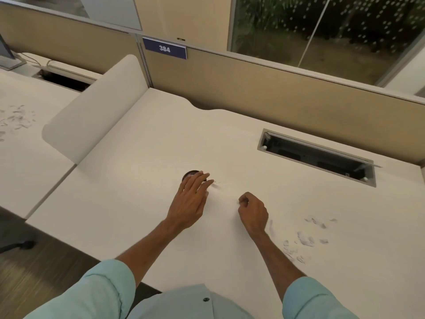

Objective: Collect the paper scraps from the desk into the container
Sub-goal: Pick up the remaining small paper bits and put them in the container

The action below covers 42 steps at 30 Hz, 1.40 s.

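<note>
A small dark round container (189,174) stands on the white desk (161,143), mostly hidden behind my left hand (192,199). That hand lies flat over it with the fingers spread, and I cannot tell whether it grips it. A few tiny paper scraps (217,184) lie just past its fingertips. My right hand (253,211) is curled into a loose fist on the desk to the right; what it holds, if anything, is hidden. Several white paper scraps (303,240) are scattered on the desk right of my right forearm.
An open cable hatch (317,155) is cut into the desk at the back right. A beige partition (253,88) with a blue "384" sign (164,48) runs behind. A white divider panel (96,107) separates the neighbouring desk, where more scraps (17,117) lie.
</note>
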{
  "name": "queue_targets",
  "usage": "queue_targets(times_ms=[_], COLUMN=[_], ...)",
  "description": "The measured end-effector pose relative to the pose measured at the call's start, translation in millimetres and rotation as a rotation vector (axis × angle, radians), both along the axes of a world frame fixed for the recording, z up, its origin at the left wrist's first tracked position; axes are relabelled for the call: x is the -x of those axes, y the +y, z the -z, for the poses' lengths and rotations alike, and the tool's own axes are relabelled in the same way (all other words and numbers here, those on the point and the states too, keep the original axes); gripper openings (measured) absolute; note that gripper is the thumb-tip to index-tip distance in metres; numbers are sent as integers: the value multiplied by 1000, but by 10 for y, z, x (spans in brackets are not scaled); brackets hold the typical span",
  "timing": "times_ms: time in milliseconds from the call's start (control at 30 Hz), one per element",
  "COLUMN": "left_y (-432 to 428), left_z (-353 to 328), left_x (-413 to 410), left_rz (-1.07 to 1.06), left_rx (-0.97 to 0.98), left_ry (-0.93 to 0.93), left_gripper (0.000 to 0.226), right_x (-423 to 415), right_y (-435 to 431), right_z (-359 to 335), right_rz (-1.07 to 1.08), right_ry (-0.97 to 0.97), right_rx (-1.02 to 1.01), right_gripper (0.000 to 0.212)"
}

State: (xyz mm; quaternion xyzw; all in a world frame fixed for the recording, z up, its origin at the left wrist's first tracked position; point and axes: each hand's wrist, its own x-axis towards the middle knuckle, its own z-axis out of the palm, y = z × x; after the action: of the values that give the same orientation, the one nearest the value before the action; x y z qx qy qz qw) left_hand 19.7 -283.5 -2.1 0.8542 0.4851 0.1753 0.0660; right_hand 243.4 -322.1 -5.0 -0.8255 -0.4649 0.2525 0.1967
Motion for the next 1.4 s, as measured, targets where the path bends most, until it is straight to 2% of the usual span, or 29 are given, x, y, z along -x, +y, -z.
queue_targets(times_ms=[233,433,567,633,733,833,933,1067,1167,1400], left_y=[-25,-209,-371,-440,-488,-443,-356,-288,-291,-330], left_z=[62,160,216,209,175,163,157,175,234,313], left_x=[-728,-1505,-1940,-2117,-2306,-2489,-2718,-3060,-3111,-2692], left_rz=[305,456,491,444,279,322,482,657,718,698], left_rx=[43,210,318,332,351,352,336,310,349,416], left_ry=[106,212,329,360,366,358,383,467,497,470], left_gripper=[43,49,55,55,53,53,57,62,61,60], right_x=[-412,-1016,-1390,-1584,-1897,-2208,-2456,-2610,-2573,-2174], right_y=[-385,-849,-1098,-1196,-1290,-1269,-1192,-1100,-1077,-1244], right_z=[13,-46,-74,-81,-76,-64,-69,-54,8,98], right_rz=[2,218,345,408,452,467,406,177,72,55], right_ry=[-2,7,16,16,-7,-36,-23,6,-59,-104], right_rx=[-50,-60,-73,-77,-92,-82,-41,53,82,57], right_gripper=[24,28,30,32,36,39,52,74,67,52])
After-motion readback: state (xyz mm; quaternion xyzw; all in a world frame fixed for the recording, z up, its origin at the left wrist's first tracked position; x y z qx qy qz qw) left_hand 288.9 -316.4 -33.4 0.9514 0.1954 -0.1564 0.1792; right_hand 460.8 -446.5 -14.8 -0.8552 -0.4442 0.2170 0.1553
